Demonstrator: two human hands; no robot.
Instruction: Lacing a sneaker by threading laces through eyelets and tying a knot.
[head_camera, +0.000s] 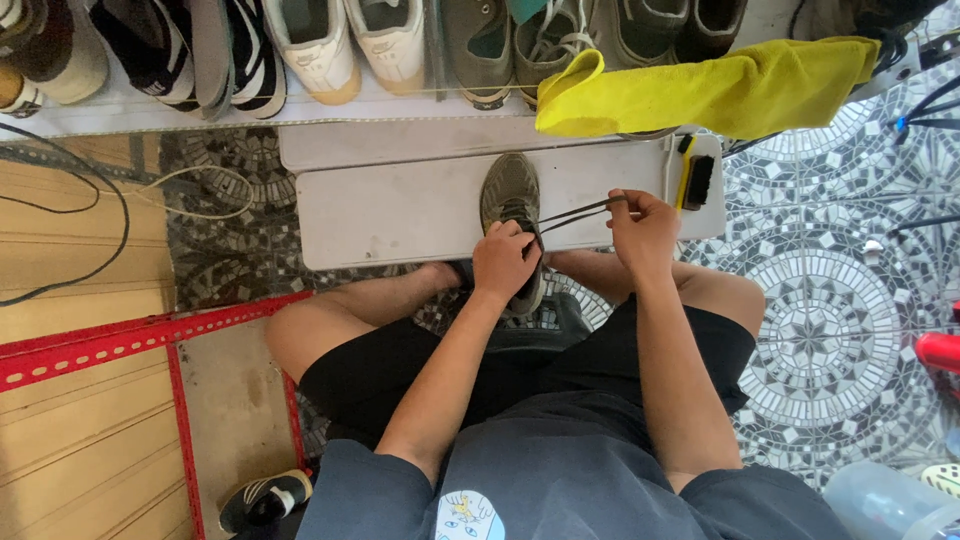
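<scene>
Plainly, with the left hand (503, 262) gripping the grey shoe (512, 215) overhanging the tabletop's near edge and the right hand (643, 228) pinching its taut lace (578, 211), a hard tug could tip it off.

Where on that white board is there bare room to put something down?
The white board is bare left of the grey shoe. Right of the shoe it is crowded: the left hand holds the shoe, the right hand pulls the lace, and a brush lies there.
</scene>
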